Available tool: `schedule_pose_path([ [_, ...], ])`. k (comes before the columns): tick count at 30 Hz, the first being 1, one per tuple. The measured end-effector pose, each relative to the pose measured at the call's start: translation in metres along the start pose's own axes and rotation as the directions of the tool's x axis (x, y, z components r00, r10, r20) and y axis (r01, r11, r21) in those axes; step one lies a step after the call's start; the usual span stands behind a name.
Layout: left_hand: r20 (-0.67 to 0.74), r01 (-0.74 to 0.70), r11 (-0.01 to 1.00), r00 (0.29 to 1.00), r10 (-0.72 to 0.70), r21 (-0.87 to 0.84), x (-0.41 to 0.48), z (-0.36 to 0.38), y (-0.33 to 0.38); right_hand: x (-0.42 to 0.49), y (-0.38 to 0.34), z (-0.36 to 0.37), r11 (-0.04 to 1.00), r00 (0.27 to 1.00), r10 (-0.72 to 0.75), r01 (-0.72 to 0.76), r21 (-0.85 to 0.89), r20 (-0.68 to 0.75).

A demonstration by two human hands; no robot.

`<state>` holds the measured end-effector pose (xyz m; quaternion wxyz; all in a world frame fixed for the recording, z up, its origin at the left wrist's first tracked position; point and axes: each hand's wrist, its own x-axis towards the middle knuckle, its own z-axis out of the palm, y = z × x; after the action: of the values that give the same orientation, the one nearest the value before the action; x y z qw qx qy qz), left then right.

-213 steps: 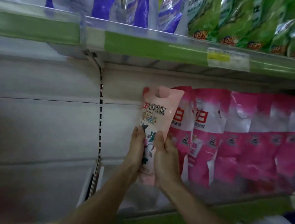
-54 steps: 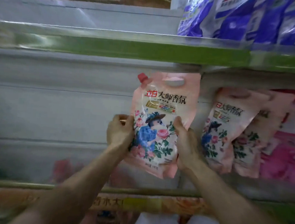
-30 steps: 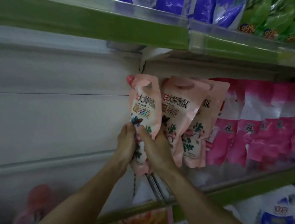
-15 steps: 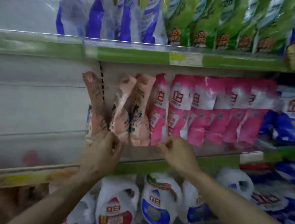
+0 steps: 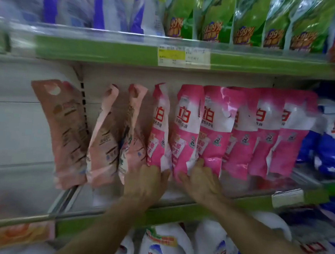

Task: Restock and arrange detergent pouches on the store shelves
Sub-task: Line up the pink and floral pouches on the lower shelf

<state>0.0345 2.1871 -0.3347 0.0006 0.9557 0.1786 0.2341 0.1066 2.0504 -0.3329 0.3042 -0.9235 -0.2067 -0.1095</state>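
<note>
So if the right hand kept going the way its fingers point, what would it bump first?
The right hand points up and into the shelf, and its fingers seem to touch the bottoms of the bright pink pouches, so it would push into those first. What lies behind them is hidden.

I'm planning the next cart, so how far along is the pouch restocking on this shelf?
Done: three pale pink pouches stand left of the bright pink pouches on the middle shelf. In hand: the left hand and right hand touch the bright pink pouches' bases; any grip is unclear. Left: the leftmost pale pouch leans apart from its neighbours, and the bay to its left shows bare back panel.
</note>
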Motion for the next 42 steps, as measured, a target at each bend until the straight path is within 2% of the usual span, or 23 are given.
schedule_pose_path([
  [5,-0.107,-0.089,0.996,0.990,0.087,-0.013,0.012,0.011,0.001,0.014,0.005,0.003,1.000,1.000,-0.027,0.027,0.012,-0.003],
  [11,-0.131,-0.074,0.996,0.989,0.066,-0.057,0.001,0.002,0.001,0.011,0.015,-0.008,0.994,0.995,-0.085,0.082,0.069,0.043],
  [16,-0.201,-0.272,0.961,0.940,0.276,0.049,-0.015,-0.012,0.036,0.000,0.051,-0.053,0.952,0.965,-0.245,0.220,-0.213,-0.095],
  [18,-0.185,-0.299,0.953,0.935,0.302,0.041,-0.013,-0.013,0.064,-0.003,0.079,-0.077,0.911,0.962,-0.249,0.195,-0.362,-0.109],
  [21,-0.159,-0.270,0.963,0.950,0.269,0.018,-0.003,-0.005,0.110,0.000,0.130,-0.112,0.888,0.978,-0.175,0.108,-0.448,-0.110],
  [24,-0.107,-0.224,0.971,0.967,0.232,0.084,0.010,0.009,0.147,0.010,0.175,-0.136,0.881,0.979,-0.140,0.055,-0.470,-0.146],
  [28,-0.104,-0.096,0.989,0.989,0.108,0.112,0.032,0.029,0.172,0.033,0.199,-0.124,0.896,0.980,-0.189,0.143,-0.420,-0.068],
  [30,-0.096,-0.073,0.990,0.992,0.085,0.118,0.039,0.036,0.176,0.044,0.202,-0.110,0.877,0.963,-0.255,0.195,-0.440,-0.081],
  [33,-0.080,-0.041,0.992,0.996,0.051,0.120,0.044,0.042,0.176,0.062,0.205,-0.100,0.874,0.958,-0.258,0.176,-0.452,-0.126],
  [37,-0.042,0.048,0.995,0.998,-0.045,0.088,0.054,0.045,0.176,0.078,0.206,-0.092,0.881,0.966,-0.240,0.176,-0.440,-0.095],
  [42,-0.089,-0.014,0.998,0.996,0.019,0.060,0.042,0.033,0.178,0.073,0.210,-0.100,0.913,0.960,-0.266,0.221,-0.342,-0.089],
])
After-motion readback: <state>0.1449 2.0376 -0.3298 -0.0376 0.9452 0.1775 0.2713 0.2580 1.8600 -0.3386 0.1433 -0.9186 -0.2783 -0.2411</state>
